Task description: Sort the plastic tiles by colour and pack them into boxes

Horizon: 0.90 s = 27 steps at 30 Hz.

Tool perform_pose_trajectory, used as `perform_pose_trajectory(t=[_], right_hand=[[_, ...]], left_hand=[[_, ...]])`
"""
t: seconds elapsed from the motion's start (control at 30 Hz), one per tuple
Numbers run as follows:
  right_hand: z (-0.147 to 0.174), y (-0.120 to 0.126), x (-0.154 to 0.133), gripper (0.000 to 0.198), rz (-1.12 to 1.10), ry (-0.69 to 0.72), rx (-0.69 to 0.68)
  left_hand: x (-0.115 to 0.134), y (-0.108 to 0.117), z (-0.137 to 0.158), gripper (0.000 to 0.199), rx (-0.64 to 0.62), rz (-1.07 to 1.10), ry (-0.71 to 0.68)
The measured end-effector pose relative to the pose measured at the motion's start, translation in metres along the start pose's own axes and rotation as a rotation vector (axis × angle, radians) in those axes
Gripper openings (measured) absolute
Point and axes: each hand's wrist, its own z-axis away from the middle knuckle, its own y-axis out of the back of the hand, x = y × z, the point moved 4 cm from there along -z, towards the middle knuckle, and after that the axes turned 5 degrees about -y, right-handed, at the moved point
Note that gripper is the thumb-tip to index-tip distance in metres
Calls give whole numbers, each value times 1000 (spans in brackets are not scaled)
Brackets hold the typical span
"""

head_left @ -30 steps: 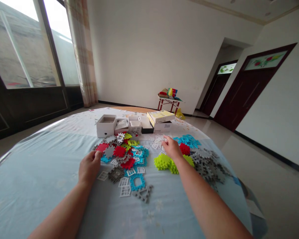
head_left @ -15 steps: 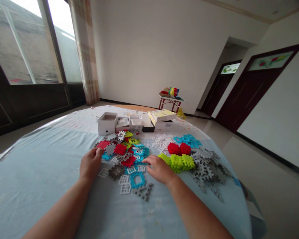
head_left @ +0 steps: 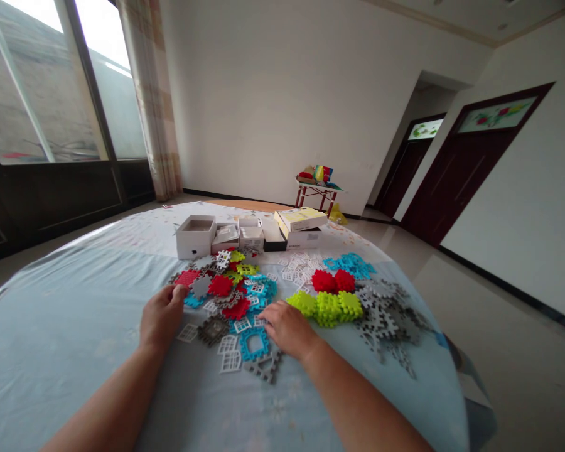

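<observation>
My left hand [head_left: 162, 316] is at the left edge of a mixed heap of interlocking plastic building tiles. Its fingers are curled together beside a red tile [head_left: 187, 278] and a blue tile [head_left: 194, 301]; what they hold, if anything, is hidden. At the heap's right side, my right hand [head_left: 289, 328] has its fingertips closed at the edge of a small white window piece [head_left: 260, 321]. Near it lie a blue square frame [head_left: 254, 344], a grey triangular frame [head_left: 263, 367] and more white windows [head_left: 230, 361]. A dark grey frame [head_left: 213, 329] lies between the hands.
Sorted piles lie to the right: lime green tiles [head_left: 327, 307], red tiles [head_left: 333, 280], blue pieces [head_left: 353, 266], white windows [head_left: 301, 269] and grey pieces [head_left: 393, 314]. Several boxes [head_left: 195, 238] stand behind, one with a yellow lid [head_left: 301, 218]. A light blue cloth [head_left: 85, 326] covers the table.
My right hand has moved slightly left and down, its fingertips now at the white window piece. My left hand stays by the red tile. The whole view has shifted a little.
</observation>
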Motion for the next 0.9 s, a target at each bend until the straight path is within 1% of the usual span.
perform_pose_trajectory(t=[0.1,0.23,0.33,0.43,0.5,0.53,0.6,0.67,0.73,0.8,0.9], right_hand=[[-1,6,1,23,-37,-22,48],[-2,26,14,24,-248,-78,221],[-5,37,38,23,-418,-164,319],[-7,41,69,27,-539,-308,428],[-5,44,86,33,-544,-372,528],[-3,46,92,36,-525,-386,571],[0,49,97,39,-468,-381,616],[2,52,93,36,-424,-358,621],[2,53,81,31,-404,-323,577],[0,50,62,26,-419,-272,484],[-2,40,26,23,-444,-152,294]], left_hand=[[0,0,0,31,-3,4,1],[3,2,1,29,-2,2,-5],[4,3,2,29,2,-4,-7],[3,3,3,29,4,-17,-10],[3,2,2,29,4,-24,-13],[3,2,2,29,5,-24,-15],[3,2,2,29,5,-24,-19],[3,2,2,30,3,-20,-20],[3,2,2,30,3,-19,-22],[4,2,2,30,6,-15,-28],[4,1,3,31,8,-11,-36]])
